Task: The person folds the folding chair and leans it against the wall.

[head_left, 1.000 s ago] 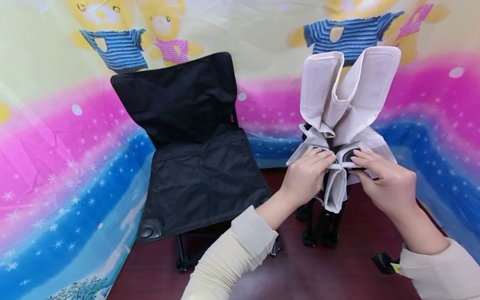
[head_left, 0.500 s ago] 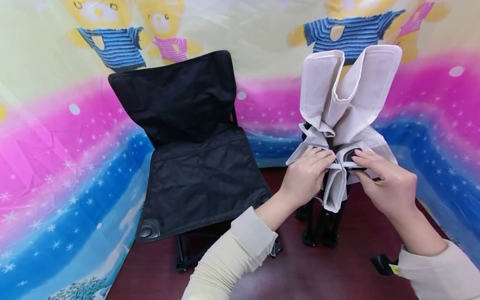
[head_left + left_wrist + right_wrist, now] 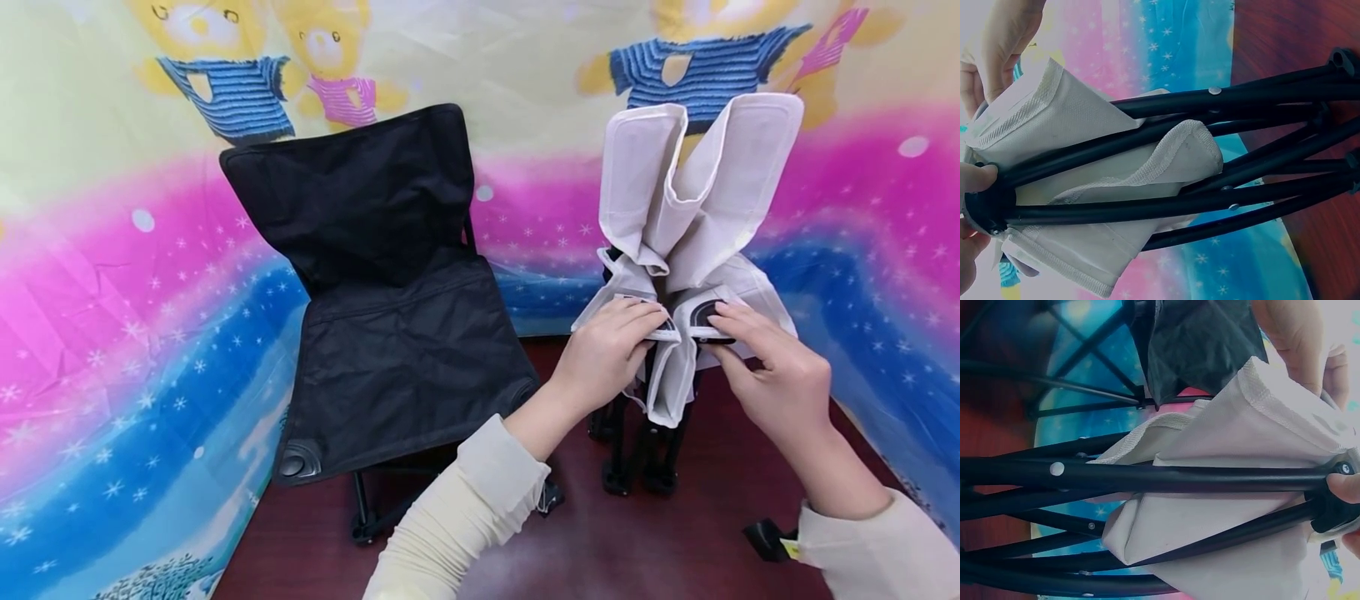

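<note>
A white folding chair (image 3: 738,175) stands upright on the right in the head view, its fabric creased and its black legs (image 3: 618,446) drawn close together. My left hand (image 3: 603,350) grips the front left seat corner, fingers on top. At the front right corner my right hand (image 3: 783,367) pinches the black corner piece (image 3: 707,315). A fold of seat fabric (image 3: 671,383) hangs between the hands. From the left wrist, a thumb (image 3: 980,177) presses against a black corner joint (image 3: 990,199). The right wrist view shows a thumb (image 3: 1346,487) on the other joint (image 3: 1329,506).
An unfolded black folding chair (image 3: 405,358) stands to the left, close to my left forearm. Both chairs are on a dark red surface (image 3: 577,550). A printed bear backdrop (image 3: 532,83) rises behind. A small black object (image 3: 767,540) is beside my right sleeve.
The two front seat corners have come slightly farther apart, with a narrow gap now between them. Both hands keep their hold and have barely moved. The black chair stays put.
</note>
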Tool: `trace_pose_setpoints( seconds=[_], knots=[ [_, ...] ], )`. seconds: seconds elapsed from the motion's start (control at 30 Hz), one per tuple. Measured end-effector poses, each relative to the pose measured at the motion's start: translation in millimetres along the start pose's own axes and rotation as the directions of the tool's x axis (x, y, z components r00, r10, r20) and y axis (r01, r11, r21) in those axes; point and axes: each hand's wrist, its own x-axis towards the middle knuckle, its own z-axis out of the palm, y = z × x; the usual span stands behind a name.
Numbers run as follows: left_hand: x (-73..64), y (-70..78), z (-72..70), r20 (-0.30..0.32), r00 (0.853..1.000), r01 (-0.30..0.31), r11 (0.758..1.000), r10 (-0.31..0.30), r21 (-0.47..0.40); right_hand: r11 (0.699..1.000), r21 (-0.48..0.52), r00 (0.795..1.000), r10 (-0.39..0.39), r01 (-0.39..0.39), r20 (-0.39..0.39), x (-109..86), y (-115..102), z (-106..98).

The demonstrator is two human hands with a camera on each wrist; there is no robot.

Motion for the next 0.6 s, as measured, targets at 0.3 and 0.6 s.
trace_pose_setpoints(
  seconds=[0.3,0.6],
  knots=[
    [-2.5,-4.4,-0.8,-0.002,1.0,0.005,0.994,-0.005,-0.114,1.0,0.012,1.0,0.005,-0.006,0.01,-0.9,-0.2,-1.2],
    [-8.0,-8.0,3.9,-0.056,0.998,0.004,0.975,-0.016,-0.224,0.999,0.032,0.999,0.035,-0.034,-0.014,-2.9,-4.0,-4.1]
  ],
)
